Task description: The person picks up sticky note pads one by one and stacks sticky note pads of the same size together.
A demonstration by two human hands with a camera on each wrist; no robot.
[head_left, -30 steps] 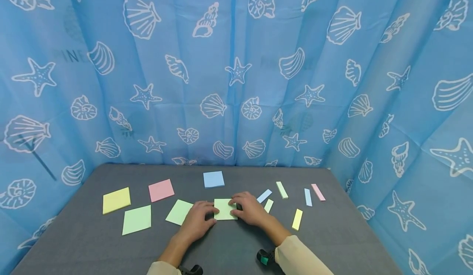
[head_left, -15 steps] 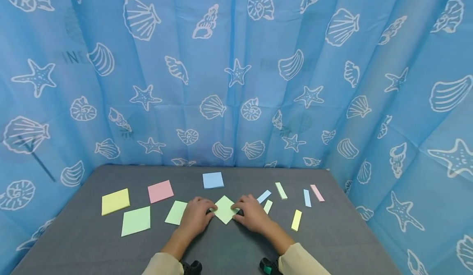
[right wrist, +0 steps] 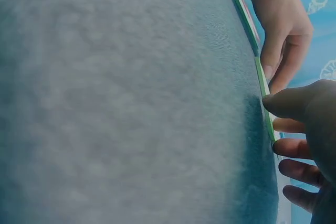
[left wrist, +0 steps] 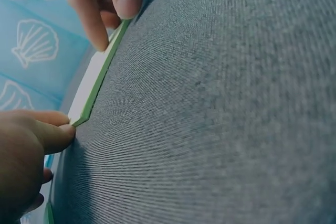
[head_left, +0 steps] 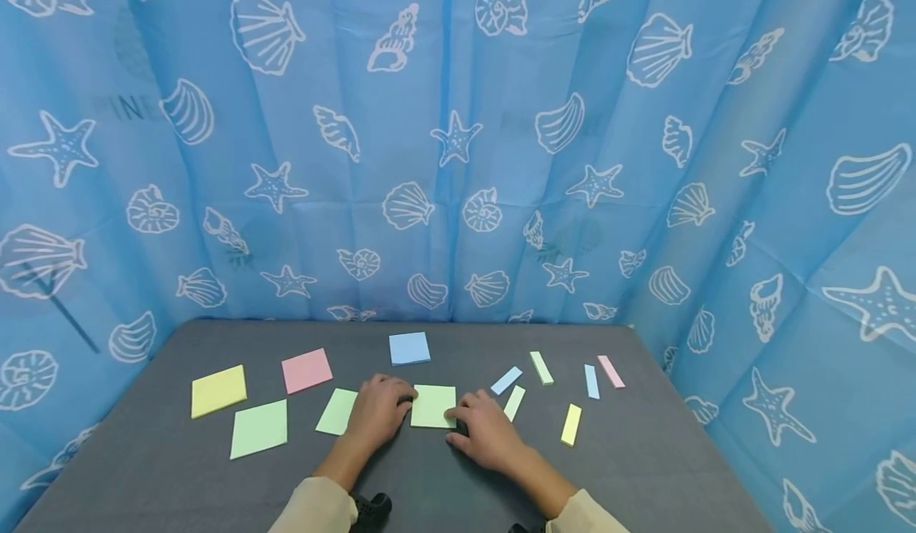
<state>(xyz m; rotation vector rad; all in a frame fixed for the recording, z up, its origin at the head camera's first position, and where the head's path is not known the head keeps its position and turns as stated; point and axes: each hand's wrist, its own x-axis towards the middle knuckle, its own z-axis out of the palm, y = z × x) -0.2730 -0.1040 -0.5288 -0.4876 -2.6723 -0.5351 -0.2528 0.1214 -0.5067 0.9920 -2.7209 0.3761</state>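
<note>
Left hand (head_left: 382,407) has thumb and finger pinching one corner of a pale green square paper pad (head_left: 433,406), pretty clear from the left wrist view. Over on the other edge, the right hand (head_left: 490,431) is pinching it too, thumb along the near edge and a fingertip on top, other fingers spread out. So the pad's lying flat on the table between the two hands, edges roughly square to the person. Cream sleeves (head_left: 315,507) on both arms, plus a black wrist-worn device (head_left: 372,509) below the left one. Just left of the left hand, and partly hidden by it, is another light green paper square (head_left: 335,411). Further left you've got a bigger-looking green paper square (head_left: 259,429), a yellow paper pad (head_left: 219,391) and a pink paper pad (head_left: 307,371). A light blue paper pad (head_left: 409,348) sits behind the hands. Right side is all skinny strips: a pale green strip (head_left: 514,403) and a light blue strip (head_left: 506,380) near the right hand, then a yellow strip (head_left: 570,425), a second green strip (head_left: 541,367), another blue strip (head_left: 591,382) and a pink strip (head_left: 611,371). Everything's on a table with grey ribbed fabric (head_left: 429,493), blue curtain with white shells and starfish (head_left: 458,231) hanging behind.
</note>
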